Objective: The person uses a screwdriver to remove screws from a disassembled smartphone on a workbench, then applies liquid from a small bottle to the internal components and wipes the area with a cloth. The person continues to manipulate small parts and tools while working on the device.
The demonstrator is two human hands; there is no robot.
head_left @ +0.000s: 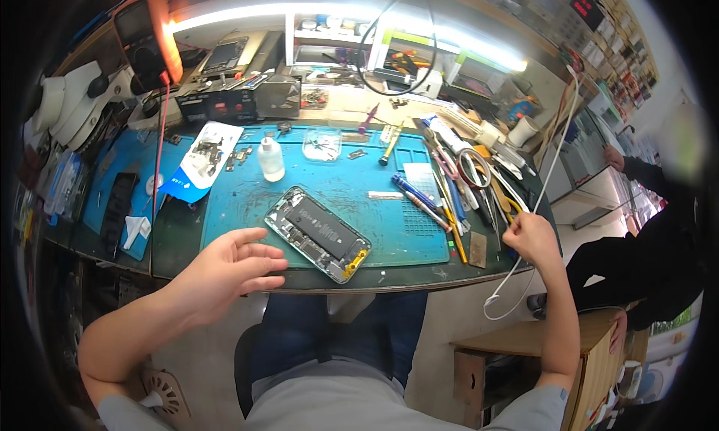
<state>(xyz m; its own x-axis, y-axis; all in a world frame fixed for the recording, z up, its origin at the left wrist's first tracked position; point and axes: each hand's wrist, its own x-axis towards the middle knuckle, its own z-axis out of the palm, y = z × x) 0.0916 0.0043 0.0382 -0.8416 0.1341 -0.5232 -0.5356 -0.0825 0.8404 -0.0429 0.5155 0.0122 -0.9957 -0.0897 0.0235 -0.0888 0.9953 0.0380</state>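
An opened phone (pixel 347 227) lies at a slant on the blue work mat (pixel 240 206), its black battery and inner boards bare. Just left of it hovers my left hand (pixel 238 265), fingers stretched and apart, holding nothing. My right hand (pixel 532 240) is at the right edge of the bench with its fingers curled in. It is beside yellow-handled pliers (pixel 514 203) and a white cable (pixel 544 184); what its fingers hold, if anything, is hidden. Screwdrivers (pixel 414 191) and tweezers lie between the phone and that hand.
A clear bottle (pixel 270 161) and a small parts box (pixel 322 143) stand behind the phone. Further left are a blue-and-white packet (pixel 201 161) and a dark phone (pixel 118 206). An orange multimeter (pixel 147 38) hangs at upper left. Another person in dark clothes (pixel 636 236) is at the right.
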